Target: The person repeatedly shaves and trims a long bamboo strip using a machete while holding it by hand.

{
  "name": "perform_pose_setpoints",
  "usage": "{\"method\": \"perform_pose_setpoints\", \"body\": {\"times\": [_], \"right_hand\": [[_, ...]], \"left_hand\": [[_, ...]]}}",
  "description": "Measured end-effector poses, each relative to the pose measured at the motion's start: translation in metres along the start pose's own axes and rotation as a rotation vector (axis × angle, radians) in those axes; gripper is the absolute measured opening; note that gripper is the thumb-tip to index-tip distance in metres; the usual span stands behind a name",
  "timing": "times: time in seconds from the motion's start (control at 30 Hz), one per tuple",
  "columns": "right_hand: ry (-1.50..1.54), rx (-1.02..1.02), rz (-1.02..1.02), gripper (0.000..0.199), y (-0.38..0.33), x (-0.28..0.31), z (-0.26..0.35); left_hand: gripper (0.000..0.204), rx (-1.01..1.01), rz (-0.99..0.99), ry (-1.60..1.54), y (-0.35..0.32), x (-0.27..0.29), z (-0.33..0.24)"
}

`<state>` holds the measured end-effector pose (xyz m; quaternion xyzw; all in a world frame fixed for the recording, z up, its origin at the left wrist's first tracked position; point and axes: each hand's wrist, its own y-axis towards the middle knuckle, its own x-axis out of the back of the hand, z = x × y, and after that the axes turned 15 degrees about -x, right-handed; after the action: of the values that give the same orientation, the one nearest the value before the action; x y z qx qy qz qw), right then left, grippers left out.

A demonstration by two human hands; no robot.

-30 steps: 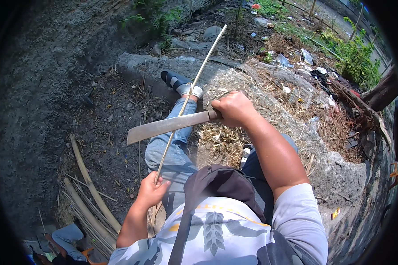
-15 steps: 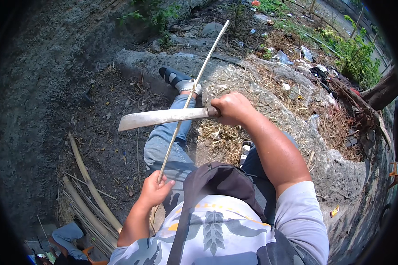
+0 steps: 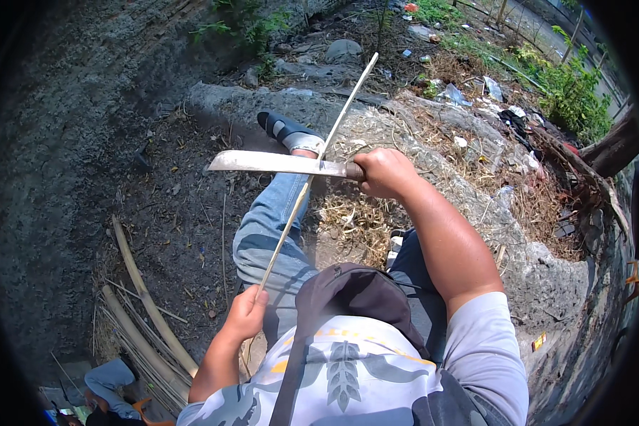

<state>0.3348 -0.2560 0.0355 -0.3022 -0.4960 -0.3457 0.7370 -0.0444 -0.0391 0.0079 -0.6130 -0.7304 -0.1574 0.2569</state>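
While the right hand [image 3: 385, 172] stays clenched around the handle of the long flat steel machete [image 3: 280, 163], the blade has risen and levelled since a second ago, now crossing the thin pale bamboo strip [image 3: 312, 174] higher up its length. The left hand [image 3: 245, 312] still grips the strip's lower end, which is hidden behind the fingers. One sandalled foot [image 3: 287, 131] shows. Several cut bamboo stalks [image 3: 145, 305] lie on the dirt to the left, too bunched to count.
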Motion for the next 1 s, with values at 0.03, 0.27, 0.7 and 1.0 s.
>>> {"method": "perform_pose_setpoints", "body": {"times": [0.03, 0.27, 0.7, 1.0], "right_hand": [[-0.033, 0.062, 0.004, 0.021, -0.002, 0.001, 0.007], [-0.151, 0.268, -0.003, 0.017, -0.003, -0.008, 0.022], [0.027, 0.116, -0.008, 0.016, -0.001, 0.006, -0.001], [-0.030, 0.065, -0.050, 0.014, 0.000, 0.006, -0.007]], "left_hand": [[0.037, 0.002, -0.001, 0.006, -0.001, 0.000, 0.001], [0.036, -0.052, -0.036, -0.038, 0.003, -0.004, 0.003], [0.033, 0.014, -0.009, -0.057, -0.005, 0.007, -0.010], [0.035, -0.038, -0.024, -0.095, -0.013, 0.003, 0.009]]}}
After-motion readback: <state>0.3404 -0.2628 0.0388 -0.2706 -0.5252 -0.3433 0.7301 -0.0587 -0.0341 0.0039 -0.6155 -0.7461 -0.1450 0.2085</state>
